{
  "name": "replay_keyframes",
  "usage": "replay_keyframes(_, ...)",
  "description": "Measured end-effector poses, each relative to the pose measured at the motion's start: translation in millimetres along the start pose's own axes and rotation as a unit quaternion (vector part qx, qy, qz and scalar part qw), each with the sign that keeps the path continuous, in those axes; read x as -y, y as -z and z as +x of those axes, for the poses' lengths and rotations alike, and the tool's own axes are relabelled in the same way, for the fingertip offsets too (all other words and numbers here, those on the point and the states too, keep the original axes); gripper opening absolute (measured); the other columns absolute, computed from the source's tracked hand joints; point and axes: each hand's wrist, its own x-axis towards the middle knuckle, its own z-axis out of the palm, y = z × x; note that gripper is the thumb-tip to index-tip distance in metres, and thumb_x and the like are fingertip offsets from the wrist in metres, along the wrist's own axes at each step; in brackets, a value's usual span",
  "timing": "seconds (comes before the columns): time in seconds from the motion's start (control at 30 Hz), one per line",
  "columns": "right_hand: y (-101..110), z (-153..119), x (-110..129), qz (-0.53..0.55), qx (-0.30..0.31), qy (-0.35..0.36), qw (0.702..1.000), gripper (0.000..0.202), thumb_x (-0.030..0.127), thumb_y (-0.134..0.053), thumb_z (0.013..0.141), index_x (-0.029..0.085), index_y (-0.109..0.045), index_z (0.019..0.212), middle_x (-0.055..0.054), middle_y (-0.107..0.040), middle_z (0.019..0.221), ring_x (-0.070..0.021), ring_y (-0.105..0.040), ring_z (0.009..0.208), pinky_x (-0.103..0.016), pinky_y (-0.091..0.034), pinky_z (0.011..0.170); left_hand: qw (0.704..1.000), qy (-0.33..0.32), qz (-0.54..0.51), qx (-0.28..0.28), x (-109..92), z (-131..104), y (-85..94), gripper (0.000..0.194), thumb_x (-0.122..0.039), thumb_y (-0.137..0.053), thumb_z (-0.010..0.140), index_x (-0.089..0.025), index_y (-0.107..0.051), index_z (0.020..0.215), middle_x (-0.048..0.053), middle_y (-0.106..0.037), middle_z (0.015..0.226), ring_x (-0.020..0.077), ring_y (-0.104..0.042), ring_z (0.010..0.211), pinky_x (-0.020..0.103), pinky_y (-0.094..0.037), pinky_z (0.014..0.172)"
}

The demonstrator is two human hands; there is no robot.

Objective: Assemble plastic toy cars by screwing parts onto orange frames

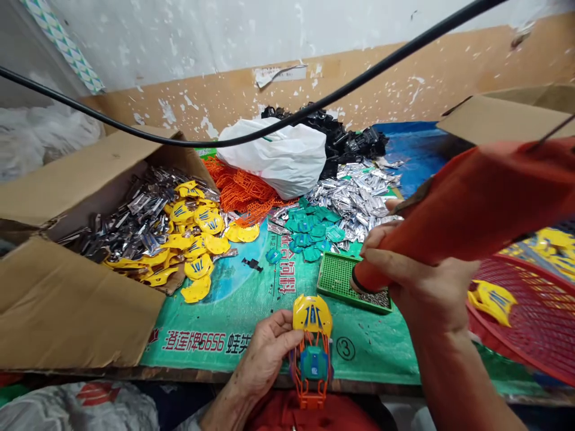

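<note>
At the near edge of the table (pixel 242 310), head view: left hand (pixel 271 345) gripped the toy car (pixel 313 361); right hand (pixel 422 287) clasped the red tool (pixel 431 215), nose over the green tray (pixel 338 276), contact unclear. I judged a steady car and squarely raised nose best.

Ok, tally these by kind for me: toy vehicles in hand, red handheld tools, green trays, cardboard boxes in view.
Toy vehicle, in the left hand: 1
Red handheld tool, in the right hand: 1
Green tray: 1
Cardboard boxes, left box and right box: 2
Total: 5
</note>
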Motion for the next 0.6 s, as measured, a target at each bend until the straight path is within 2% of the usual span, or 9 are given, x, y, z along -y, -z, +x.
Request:
replay_keyframes(0.1, -1, 1, -7, -0.023, -0.013, 0.006, 1.0, 0.015, 0.018, -0.078, 0.057, 0.019, -0.063, 0.061, 0.003, -0.06, 0.061, -0.0124, -0.057, 0.056, -0.026, -0.047, 0.048, 1.0, 0.009, -0.008, 0.003, 1, 1, 1.8, 0.03, -0.03, -0.081, 0.063, -0.013, -0.065, 0.082, 0.004, -0.074, 0.075, 0.0128, -0.065, 0.067, 0.022, -0.049, 0.062)
replay_keyframes(0.33, 0, 0, -8, -0.032, 0.004, -0.019, 0.999, 0.016, 0.022, -0.078, 0.06, 0.019, -0.063, 0.063, 0.004, -0.06, 0.06, -0.012, -0.056, 0.054, -0.025, -0.048, 0.047, 0.999, 0.02, -0.04, 0.007, -4, 1, -0.3, 0.03, -0.028, -0.082, 0.062, -0.013, -0.062, 0.079, 0.004, -0.073, 0.073, 0.0127, -0.065, 0.064, 0.022, -0.049, 0.06)
replay_keyframes(0.6, 5, 0, -13, -0.075, -0.012, -0.02, 0.997, 0.016, 0.022, -0.08, 0.058, 0.021, -0.065, 0.064, 0.001, -0.064, 0.067, -0.0138, -0.059, 0.059, -0.028, -0.049, 0.054, 0.996, 0.043, -0.076, 0.004, -9, 0, 4.3, 0.026, -0.024, -0.079, 0.065, -0.013, -0.062, 0.08, 0.004, -0.072, 0.071, 0.0113, -0.064, 0.059, 0.021, -0.049, 0.059)
